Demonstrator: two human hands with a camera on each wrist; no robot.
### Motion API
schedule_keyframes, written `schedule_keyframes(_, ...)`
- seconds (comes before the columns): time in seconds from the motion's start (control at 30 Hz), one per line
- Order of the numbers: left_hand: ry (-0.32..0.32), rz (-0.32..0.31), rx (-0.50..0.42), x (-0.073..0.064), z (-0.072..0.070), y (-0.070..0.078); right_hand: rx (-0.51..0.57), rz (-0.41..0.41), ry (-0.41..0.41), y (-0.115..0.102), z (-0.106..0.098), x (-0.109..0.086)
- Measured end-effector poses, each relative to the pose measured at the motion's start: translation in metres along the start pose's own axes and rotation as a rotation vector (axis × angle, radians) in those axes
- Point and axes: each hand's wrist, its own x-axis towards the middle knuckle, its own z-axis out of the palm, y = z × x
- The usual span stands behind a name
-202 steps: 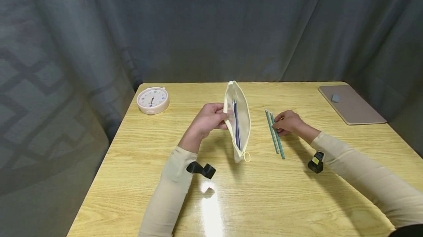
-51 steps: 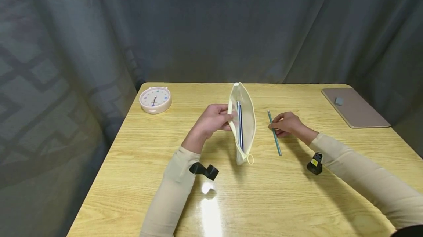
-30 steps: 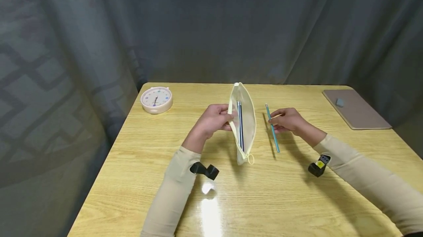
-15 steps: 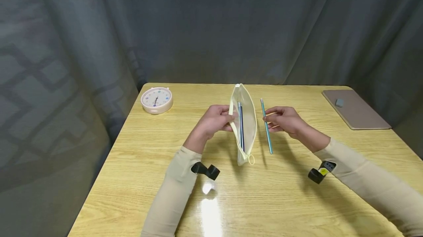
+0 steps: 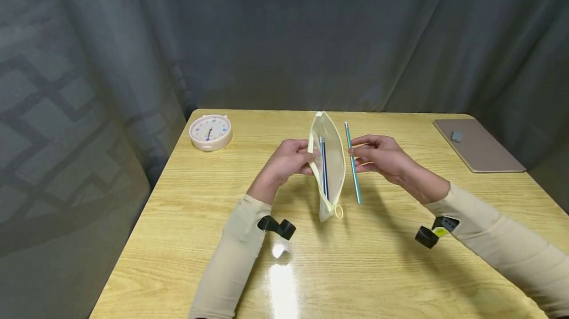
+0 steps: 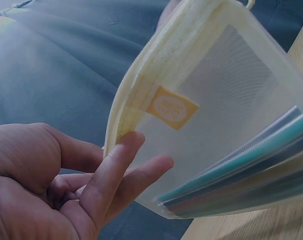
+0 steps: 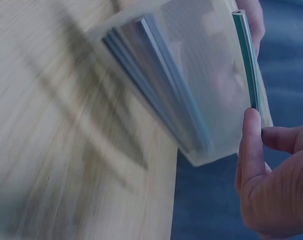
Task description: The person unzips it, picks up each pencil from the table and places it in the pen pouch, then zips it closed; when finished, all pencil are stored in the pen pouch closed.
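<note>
My left hand [image 5: 291, 160] pinches the near-left edge of a pale yellow, see-through zip pencil pouch [image 5: 336, 161], holding its mouth wide apart. Inside lie several pencils [image 5: 324, 166], dark blue and teal; through the mesh in the left wrist view they rest along the bottom of the pouch [image 6: 216, 115]. An orange label [image 6: 172, 107] marks its side. Just right of the pouch, my right hand [image 5: 382, 158] pinches a teal pencil [image 5: 353, 171] between thumb and fingers, raised over the table and roughly in line with the opening. In the right wrist view this pencil [image 7: 247, 60] overlaps the pouch's edge.
A round pale pink clock [image 5: 211, 132] stands at the table's back left. At the back right lies a mauve notebook or board [image 5: 484, 146] with a small grey-blue eraser-like block [image 5: 456, 136] on it. Grey curtains [image 5: 284, 37] hang behind the wooden table [image 5: 355, 269].
Of two pencils lying on the table earlier, one left it, and my right hand picked up the other, raising it and carrying it left to beside the pouch. My left hand kept its hold.
</note>
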Motion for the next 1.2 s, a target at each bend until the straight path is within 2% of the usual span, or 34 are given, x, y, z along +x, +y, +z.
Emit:
schedule_keyframes(0.2, -0.009, -0.018, -0.015, 0.002, 0.001, -0.001, 0.014, -0.016, 0.001, -0.01, 0.008, -0.003)
schedule_keyframes(0.47, 0.004, -0.024, 0.023, 0.002, 0.002, -0.001, -0.006, -0.036, 0.018, -0.021, 0.018, -0.004)
schedule_keyframes(1.2, 0.011, -0.038, 0.022, 0.002, 0.004, -0.001, -0.029, -0.098, 0.062, -0.026, 0.036, 0.003)
